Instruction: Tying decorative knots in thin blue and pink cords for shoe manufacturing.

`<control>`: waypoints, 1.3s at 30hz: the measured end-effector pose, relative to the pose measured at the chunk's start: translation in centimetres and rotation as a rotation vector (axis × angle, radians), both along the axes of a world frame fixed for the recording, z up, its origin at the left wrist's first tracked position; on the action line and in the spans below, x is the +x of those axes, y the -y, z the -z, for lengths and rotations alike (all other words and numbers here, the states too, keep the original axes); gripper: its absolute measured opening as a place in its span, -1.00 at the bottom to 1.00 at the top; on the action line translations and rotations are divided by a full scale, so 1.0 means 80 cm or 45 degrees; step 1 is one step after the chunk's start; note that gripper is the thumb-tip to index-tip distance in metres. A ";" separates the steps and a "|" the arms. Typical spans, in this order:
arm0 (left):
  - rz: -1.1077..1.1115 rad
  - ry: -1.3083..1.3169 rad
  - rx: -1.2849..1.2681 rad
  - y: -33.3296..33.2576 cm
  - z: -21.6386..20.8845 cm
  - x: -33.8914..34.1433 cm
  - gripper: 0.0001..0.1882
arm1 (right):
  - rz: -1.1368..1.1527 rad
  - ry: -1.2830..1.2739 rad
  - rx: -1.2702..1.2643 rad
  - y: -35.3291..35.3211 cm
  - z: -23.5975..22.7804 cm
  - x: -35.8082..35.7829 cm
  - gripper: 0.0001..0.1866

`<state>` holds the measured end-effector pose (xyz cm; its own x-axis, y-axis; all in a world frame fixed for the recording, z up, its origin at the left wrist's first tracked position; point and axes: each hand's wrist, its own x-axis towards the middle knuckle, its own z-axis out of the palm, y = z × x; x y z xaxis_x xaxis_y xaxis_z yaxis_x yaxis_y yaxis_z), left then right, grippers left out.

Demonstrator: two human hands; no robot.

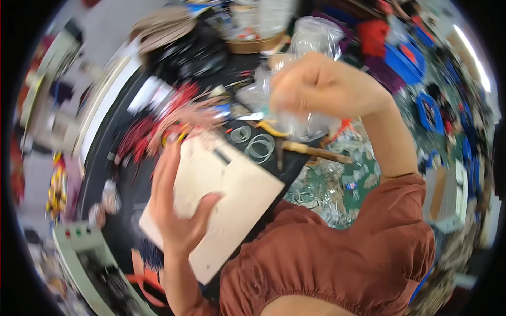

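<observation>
A pale cream board [232, 189] with a small dark slot lies at an angle on the black table. My left hand [182, 210] rests over its left part, fingers stretched and thumb spread. My right hand [321, 87] is raised above the table's right side, its fingers curled closed. Motion smears it, and what it may hold is hidden. Beyond the board lies a bundle of red and pink wires [182, 116]. Clear rings [259, 148] and a wooden-handled tool [316, 152] are at the board's far right side.
A black plastic bag [195, 58] and a round tan container [255, 45] stand at the back. Clear plastic bags [316, 37] lie behind my right hand. A pale green machine [87, 247] is at the near left. Blue bins [429, 113] and scraps cover the green floor on the right.
</observation>
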<state>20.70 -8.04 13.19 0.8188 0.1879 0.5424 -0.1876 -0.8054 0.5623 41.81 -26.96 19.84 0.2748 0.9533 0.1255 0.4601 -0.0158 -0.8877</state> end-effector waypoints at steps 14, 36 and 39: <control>-0.457 0.222 -0.938 -0.081 0.008 -0.146 -0.71 | -0.586 -0.593 -0.027 -0.241 0.037 -0.192 -0.56; -1.260 0.398 -0.331 -0.142 0.033 -0.291 -0.67 | -0.269 0.410 0.896 -0.407 0.078 -0.325 -0.65; -0.791 0.791 -1.354 -0.152 0.034 -0.275 -0.80 | -0.553 0.385 0.901 -0.398 0.101 -0.359 -0.78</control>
